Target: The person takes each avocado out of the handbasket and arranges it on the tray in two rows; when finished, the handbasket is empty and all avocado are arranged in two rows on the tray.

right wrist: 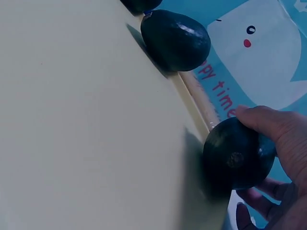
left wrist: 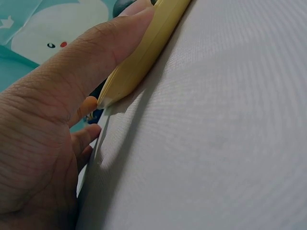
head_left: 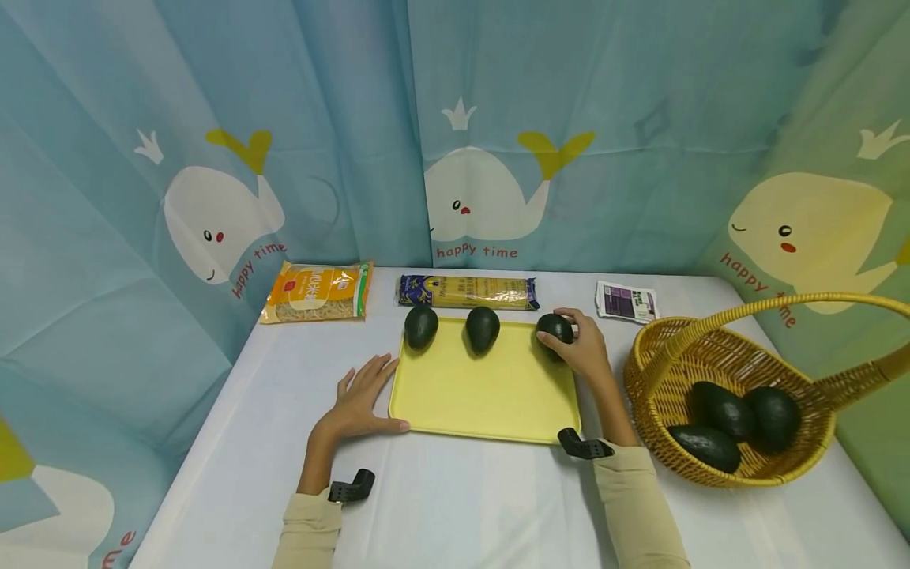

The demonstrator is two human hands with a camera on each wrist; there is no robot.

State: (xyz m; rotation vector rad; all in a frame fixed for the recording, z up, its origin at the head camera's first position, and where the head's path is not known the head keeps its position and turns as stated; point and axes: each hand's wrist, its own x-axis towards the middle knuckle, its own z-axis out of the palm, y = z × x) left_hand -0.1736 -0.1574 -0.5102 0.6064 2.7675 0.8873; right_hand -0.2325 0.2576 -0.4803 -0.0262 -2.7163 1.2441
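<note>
A dark green avocado is gripped between the thumb and fingers of my right hand at the far right corner of a yellow tray. Two more avocados lie along the tray's far edge, one avocado at the left corner and another avocado in the middle. My left hand rests at the tray's left side with fingers spread, its thumb by the near left corner. In the left wrist view the thumb lies against the tray's rim.
On the right stands a wicker basket with a tall handle and three avocados inside. Behind the tray lie an orange bag, a yellow noodle packet and a small purple-and-white sachet. A whale-print curtain hangs behind the white table.
</note>
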